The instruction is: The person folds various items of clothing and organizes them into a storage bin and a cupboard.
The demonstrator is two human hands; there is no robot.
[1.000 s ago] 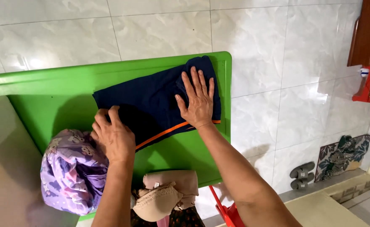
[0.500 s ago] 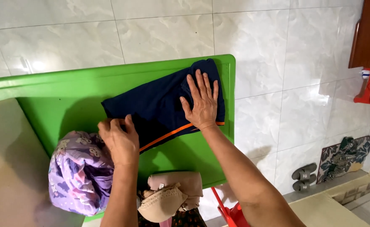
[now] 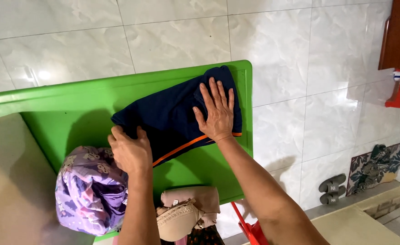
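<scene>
The navy garment [image 3: 172, 118] lies partly folded at the far right corner of the green tabletop [image 3: 73, 113]. The right hand [image 3: 216, 111] presses it flat, open; the left hand [image 3: 129, 152] grips its near edge. More folding seems left.

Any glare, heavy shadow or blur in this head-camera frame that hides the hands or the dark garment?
Head view: sharp overall, with no motion blur on the left hand or right hand. A small glare spot sits on the floor tiles. The arms cast soft shadows on the green table. Folds in the navy garment read poorly because it is so dark.
</scene>
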